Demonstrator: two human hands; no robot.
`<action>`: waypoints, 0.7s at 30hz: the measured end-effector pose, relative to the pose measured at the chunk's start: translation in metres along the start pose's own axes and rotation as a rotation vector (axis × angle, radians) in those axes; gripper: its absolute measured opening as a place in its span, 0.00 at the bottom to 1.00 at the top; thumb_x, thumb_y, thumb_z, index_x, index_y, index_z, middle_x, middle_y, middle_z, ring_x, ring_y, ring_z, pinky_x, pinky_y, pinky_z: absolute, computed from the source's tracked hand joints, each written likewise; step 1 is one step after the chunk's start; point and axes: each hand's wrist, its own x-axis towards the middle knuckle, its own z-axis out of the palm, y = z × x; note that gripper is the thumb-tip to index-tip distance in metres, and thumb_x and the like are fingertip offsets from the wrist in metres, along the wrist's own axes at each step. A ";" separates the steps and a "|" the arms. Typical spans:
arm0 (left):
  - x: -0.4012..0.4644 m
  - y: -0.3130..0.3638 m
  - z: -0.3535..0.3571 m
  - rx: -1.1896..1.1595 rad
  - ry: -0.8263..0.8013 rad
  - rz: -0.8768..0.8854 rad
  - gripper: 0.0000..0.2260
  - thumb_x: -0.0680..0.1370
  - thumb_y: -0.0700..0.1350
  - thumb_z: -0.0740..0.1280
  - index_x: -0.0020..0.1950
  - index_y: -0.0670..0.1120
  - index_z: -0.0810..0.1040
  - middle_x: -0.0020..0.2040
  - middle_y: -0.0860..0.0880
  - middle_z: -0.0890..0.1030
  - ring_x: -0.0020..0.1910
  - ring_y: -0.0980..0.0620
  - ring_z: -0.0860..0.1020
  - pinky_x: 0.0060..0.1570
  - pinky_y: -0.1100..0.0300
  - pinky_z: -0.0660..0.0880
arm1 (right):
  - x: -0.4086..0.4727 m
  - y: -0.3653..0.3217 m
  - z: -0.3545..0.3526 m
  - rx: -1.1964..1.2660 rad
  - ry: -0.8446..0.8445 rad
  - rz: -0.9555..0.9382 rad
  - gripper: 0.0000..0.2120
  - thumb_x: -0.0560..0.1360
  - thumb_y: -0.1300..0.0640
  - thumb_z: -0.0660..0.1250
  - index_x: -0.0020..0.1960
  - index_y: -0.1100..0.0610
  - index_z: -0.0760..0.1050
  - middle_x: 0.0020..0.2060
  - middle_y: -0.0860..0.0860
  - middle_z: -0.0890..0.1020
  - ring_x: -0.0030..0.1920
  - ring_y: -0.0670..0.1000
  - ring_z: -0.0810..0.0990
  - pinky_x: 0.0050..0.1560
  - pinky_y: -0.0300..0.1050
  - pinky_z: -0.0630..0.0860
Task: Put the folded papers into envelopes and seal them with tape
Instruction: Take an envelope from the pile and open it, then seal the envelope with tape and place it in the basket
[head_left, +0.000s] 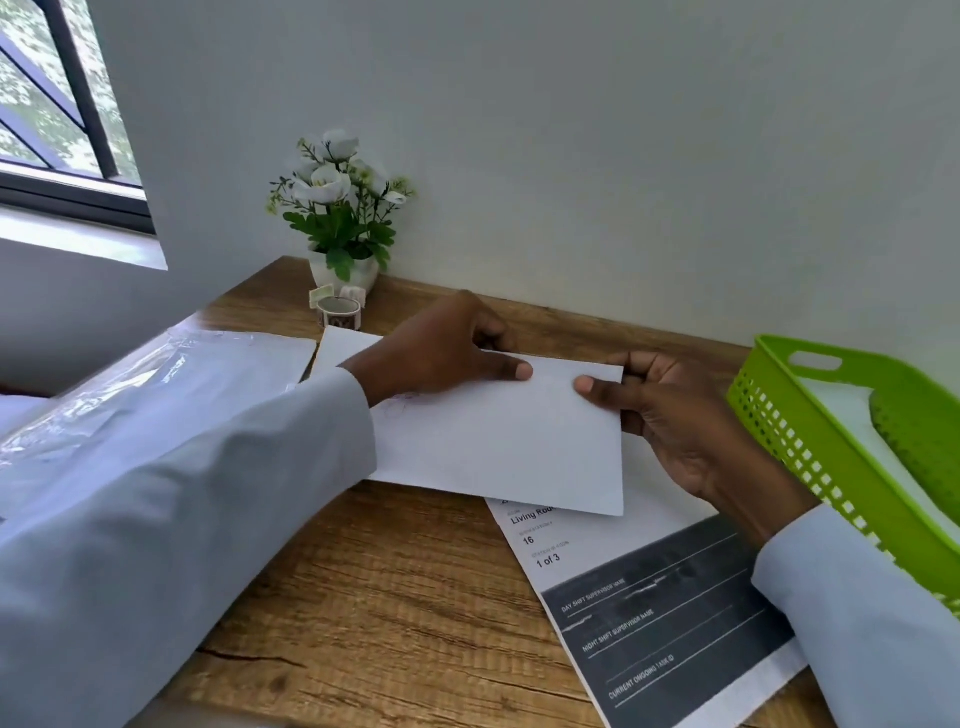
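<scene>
Both hands, left hand (447, 345) and right hand (670, 415), grip one white envelope (498, 436) above the desk (395, 597); the tape roll (338, 312) sits untouched, so sealing remains.

soft window (57, 104) daylight, wide-angle distortion

Left hand (441, 348) reached in from left, sleeve to wrist, thumb flat on top of envelope (498, 436), fingers curled behind its far edge. Right hand (670, 415) came from lower right, thumb pressed on top near upper right corner, fingers wrapped behind right edge (palm turned inward). Thumb tips near each other, apart. Both forearms sleeved.
</scene>
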 end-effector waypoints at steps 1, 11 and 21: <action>-0.001 -0.003 -0.004 -0.010 0.013 0.004 0.09 0.73 0.50 0.75 0.43 0.44 0.85 0.40 0.47 0.85 0.41 0.47 0.81 0.40 0.51 0.78 | 0.002 -0.003 0.000 -0.009 -0.032 0.000 0.18 0.60 0.56 0.79 0.48 0.61 0.82 0.45 0.59 0.87 0.44 0.57 0.85 0.45 0.52 0.78; -0.020 -0.054 -0.013 0.090 0.018 -0.053 0.06 0.73 0.55 0.73 0.40 0.54 0.83 0.38 0.59 0.83 0.39 0.61 0.79 0.43 0.55 0.78 | 0.041 -0.032 0.026 -0.643 -0.076 -0.105 0.05 0.67 0.60 0.80 0.38 0.57 0.84 0.32 0.53 0.86 0.33 0.48 0.84 0.38 0.45 0.82; -0.026 -0.071 0.003 0.109 0.034 -0.084 0.09 0.74 0.59 0.70 0.46 0.56 0.83 0.44 0.59 0.83 0.43 0.60 0.78 0.44 0.57 0.78 | 0.114 -0.058 0.160 -0.796 -0.253 -0.558 0.02 0.71 0.58 0.76 0.44 0.56 0.84 0.33 0.46 0.83 0.36 0.47 0.82 0.45 0.51 0.83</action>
